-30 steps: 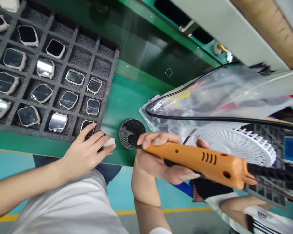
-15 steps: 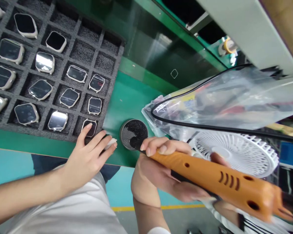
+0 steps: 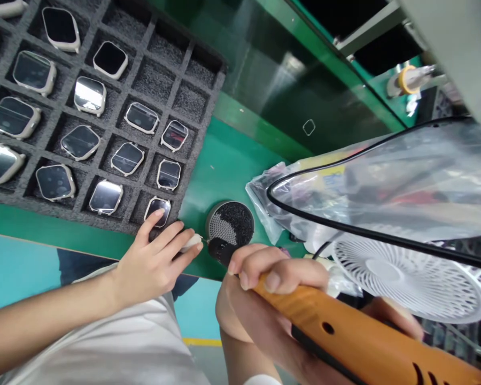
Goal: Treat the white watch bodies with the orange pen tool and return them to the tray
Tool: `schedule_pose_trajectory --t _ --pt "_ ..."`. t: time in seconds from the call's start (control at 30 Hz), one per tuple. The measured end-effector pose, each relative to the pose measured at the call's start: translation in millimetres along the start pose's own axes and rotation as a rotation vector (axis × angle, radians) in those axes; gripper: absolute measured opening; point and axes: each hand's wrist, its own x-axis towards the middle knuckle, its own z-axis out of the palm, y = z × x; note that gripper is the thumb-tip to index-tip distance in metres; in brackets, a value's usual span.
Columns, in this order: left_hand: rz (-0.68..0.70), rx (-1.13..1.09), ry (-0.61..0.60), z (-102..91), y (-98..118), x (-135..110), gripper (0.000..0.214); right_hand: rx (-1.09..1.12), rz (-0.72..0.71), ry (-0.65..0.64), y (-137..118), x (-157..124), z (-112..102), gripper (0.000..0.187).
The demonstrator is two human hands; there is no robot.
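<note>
My left hand [image 3: 160,259] pinches a small white piece [image 3: 192,243], mostly hidden by the fingers. Its index finger reaches over a watch [image 3: 158,208] in the near right corner of the grey foam tray [image 3: 116,222]. My right hand [image 3: 280,278] is wrapped round an orange electric screwdriver [image 3: 328,315] with a black nose. The thin tip of this tool points left, close to or touching the white piece; I cannot tell which. Just beyond the nose stands a round pot [image 3: 229,227] with a perforated plate, partly covered by tiny black bits, perhaps screws.
Watches with pale cases lie face up in many tray compartments. On the right, a clear plastic bag [image 3: 377,182] lies behind a looping black cable [image 3: 344,224], near a white fan [image 3: 409,272]. A green table [image 3: 220,155] carries the tray and pot.
The screwdriver's nose has moved off the pot, left and toward me, to the white piece. My left hand keeps its pinch. The whole view has shifted slightly.
</note>
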Motion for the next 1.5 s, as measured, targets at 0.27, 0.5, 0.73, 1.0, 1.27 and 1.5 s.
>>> schedule_pose_trajectory --t 0.27,0.5,0.73,1.0,1.27,1.5 --pt "0.0 -0.01 0.005 -0.8 0.6 0.7 0.038 -0.007 0.008 -0.038 1.3 -1.2 -1.8 0.062" --pt "-0.001 0.005 0.003 -0.3 0.4 0.7 0.039 -0.052 -0.03 -0.007 4.2 -1.7 2.1 0.068" --pt "-0.004 -0.009 0.006 -0.5 0.4 1.4 0.038 -0.032 -0.039 -0.059 6.9 -1.3 1.6 0.065" --pt "0.001 -0.001 0.02 -0.3 0.1 2.4 0.036 -0.051 -0.042 -0.032 7.2 -2.4 5.8 0.072" --pt "0.008 0.005 0.027 1.7 -0.1 1.8 0.033 -0.091 -0.031 -0.064 4.5 -9.2 5.8 0.05" --pt "0.008 0.009 0.032 0.8 0.2 1.2 0.032 -0.038 -0.118 -0.09 15.0 -6.4 8.9 0.053"
